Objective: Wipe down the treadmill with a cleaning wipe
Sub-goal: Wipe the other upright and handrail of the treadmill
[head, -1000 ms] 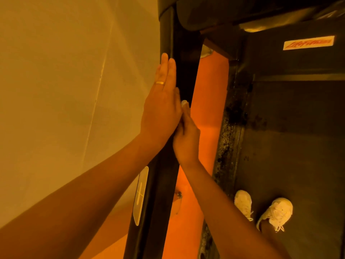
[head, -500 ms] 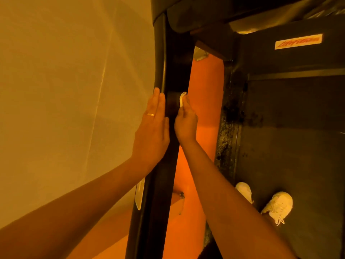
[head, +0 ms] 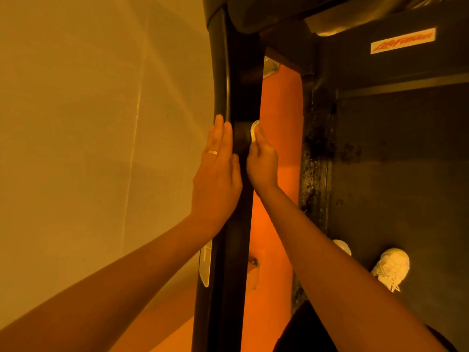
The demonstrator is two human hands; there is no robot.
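R hand (head: pixel 262 163) higher w/ wipe (head: pixel 254 130)

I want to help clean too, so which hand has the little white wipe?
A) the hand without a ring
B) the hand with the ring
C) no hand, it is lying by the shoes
A: the right hand, which has no ring, pinches the cleaning wipe against the treadmill's black upright, while the left hand, wearing the ring, lies flat on its other side.
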